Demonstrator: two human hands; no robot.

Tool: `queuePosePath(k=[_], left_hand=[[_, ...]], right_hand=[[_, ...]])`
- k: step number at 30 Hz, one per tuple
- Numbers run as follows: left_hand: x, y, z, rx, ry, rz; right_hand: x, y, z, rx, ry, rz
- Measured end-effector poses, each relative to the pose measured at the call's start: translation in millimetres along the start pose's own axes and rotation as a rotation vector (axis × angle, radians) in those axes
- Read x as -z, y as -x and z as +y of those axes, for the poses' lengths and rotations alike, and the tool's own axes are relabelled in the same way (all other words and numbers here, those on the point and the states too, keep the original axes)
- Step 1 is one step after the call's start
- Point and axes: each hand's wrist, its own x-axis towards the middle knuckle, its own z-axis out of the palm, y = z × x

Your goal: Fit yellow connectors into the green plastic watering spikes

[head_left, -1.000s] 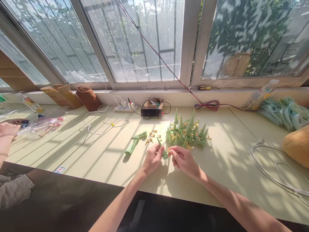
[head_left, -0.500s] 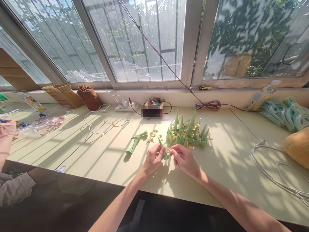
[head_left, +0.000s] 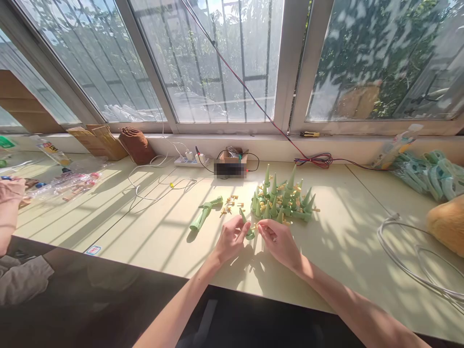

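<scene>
My left hand (head_left: 229,238) pinches a small green cone-shaped plastic piece (head_left: 247,227) just above the pale table (head_left: 145,227). My right hand (head_left: 278,239) meets it from the right, its fingertips closed on a tiny yellow peg (head_left: 254,225) at the cone's side. Right behind my hands stands a cluster of green cones with yellow pegs (head_left: 281,200). A few loose yellow pegs (head_left: 228,203) lie left of the cluster, and a longer green assembled piece (head_left: 205,214) lies further left.
A power strip (head_left: 188,160), a small box with wires (head_left: 231,162) and a red-black cable (head_left: 315,158) lie along the window sill. White cable coils (head_left: 406,246) and a tan soft object (head_left: 447,223) sit at the right. Another person's hand (head_left: 10,193) is at the left by plastic bags.
My hands and the cone stay almost in place; the view has drifted slightly. The other person's hand at the left has shifted a little.
</scene>
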Motion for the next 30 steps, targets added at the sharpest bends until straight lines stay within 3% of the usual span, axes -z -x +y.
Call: queuePosePath(k=[8,17,21,26,30], left_hand=[[1.3,2.8,-4.0,-0.109,-0.094,-0.068],[0.8,4.8,-7.7,-0.212,-0.124,-0.136],[1.9,5.9,-7.6,-0.301,-0.178,-0.132],[3.0,7.5,-4.8,-0.476,-0.227,-0.12],[2.5,8.2,-3.2,-0.491,-0.246,-0.105]], right_hand=[[1.9,-1.5,4.8,0.112,0.093,-0.033],[1.5,0.0,11.2,0.059,0.047,-0.123],[-0.9,0.5,6.8,-0.042,-0.027,-0.119],[-1.0,1.1,-2.4,-0.273,-0.254,-0.154],[-1.4,0.7,-2.7,-0.324,-0.36,-0.153]])
